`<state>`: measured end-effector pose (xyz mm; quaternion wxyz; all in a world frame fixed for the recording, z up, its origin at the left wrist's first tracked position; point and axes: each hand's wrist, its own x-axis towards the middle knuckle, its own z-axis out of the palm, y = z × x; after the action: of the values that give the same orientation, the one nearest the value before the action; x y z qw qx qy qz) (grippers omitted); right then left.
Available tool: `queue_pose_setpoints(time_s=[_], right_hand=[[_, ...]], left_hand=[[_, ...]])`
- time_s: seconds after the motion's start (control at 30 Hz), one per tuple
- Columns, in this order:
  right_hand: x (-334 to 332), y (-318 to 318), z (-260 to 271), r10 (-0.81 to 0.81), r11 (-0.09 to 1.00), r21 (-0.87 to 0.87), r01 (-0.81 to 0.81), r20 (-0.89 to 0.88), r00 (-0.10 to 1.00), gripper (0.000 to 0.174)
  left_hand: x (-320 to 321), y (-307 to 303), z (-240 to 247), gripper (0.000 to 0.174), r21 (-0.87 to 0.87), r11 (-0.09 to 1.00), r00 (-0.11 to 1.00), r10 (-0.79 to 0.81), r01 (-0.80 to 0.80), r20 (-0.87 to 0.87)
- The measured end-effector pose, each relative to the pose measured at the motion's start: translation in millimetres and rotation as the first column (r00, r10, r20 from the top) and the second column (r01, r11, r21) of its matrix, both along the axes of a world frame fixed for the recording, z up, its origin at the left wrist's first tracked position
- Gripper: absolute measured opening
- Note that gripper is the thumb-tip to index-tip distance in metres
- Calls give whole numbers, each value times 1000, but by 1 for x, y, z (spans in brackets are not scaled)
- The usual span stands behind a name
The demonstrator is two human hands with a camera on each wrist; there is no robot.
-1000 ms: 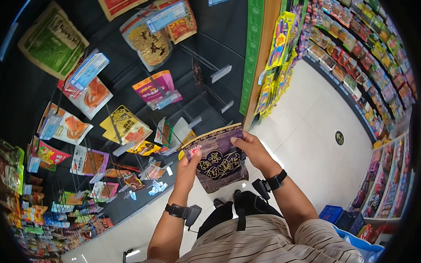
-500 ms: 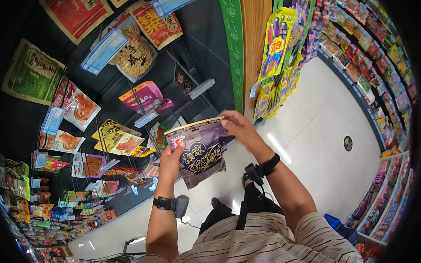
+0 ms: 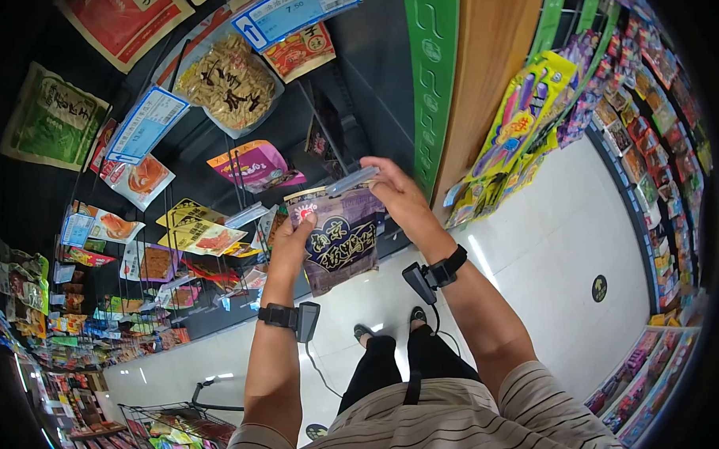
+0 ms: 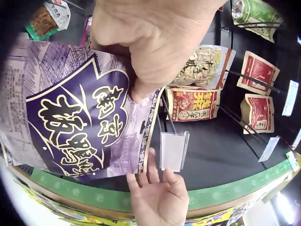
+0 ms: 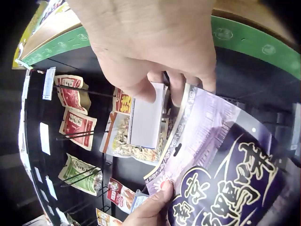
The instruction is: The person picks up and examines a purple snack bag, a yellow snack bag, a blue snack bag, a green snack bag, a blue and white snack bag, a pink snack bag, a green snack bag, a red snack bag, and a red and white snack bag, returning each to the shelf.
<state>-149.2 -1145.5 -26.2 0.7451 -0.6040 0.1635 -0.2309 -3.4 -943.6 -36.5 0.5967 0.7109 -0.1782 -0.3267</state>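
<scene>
A purple pouch (image 3: 343,252) with gold-edged lettering hangs from my left hand (image 3: 290,244), the thumb pressed on its front near the top corner. The pouch's hang hole (image 5: 177,150) shows near the top edge in the right wrist view. My right hand (image 3: 408,201) is at the pouch's other top corner and pinches a clear price tag holder (image 5: 146,117) on the end of a display hook. In the left wrist view, the right thumb meets the tag's lower edge while other fingertips lie by the pouch's top edge.
Hooks with hanging snack packs, such as a seed bag (image 3: 230,85) and a magenta pouch (image 3: 258,165), fill the dark display wall. A wooden end post (image 3: 487,94) with a green strip stands to the right. Beyond the tiled floor (image 3: 533,254) are more shelves.
The pouch has moved closer to the hooks, slightly up and left in view. My right hand has left the pouch's top corner and taken hold of the price tag holder; my left keeps its grip.
</scene>
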Motion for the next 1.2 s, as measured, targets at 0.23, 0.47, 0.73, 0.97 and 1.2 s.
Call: queue_pose_setpoints(time_s=[0.23, 0.47, 0.73, 0.97, 1.2], right_hand=[[7, -5, -11, -64, 996, -59, 61, -51, 997, 39], [17, -13, -31, -205, 972, -122, 201, -15, 979, 33], [12, -16, -16, -128, 985, -137, 107, -154, 980, 22], [15, -14, -8, -134, 983, -135, 122, -86, 987, 22], [29, -16, -11, -185, 982, -24, 186, 33, 982, 25]], left_hand=[[12, -23, 7, 31, -12, 999, 998, -40, 41, 44], [26, -33, 5, 32, -4, 998, 994, -68, 69, 83], [22, -27, 6, 34, -11, 998, 995, -61, 62, 84], [19, -29, 10, 33, -7, 1000, 998, -4, 4, 66], [18, -42, 9, 31, -82, 996, 998, 50, -47, 36]])
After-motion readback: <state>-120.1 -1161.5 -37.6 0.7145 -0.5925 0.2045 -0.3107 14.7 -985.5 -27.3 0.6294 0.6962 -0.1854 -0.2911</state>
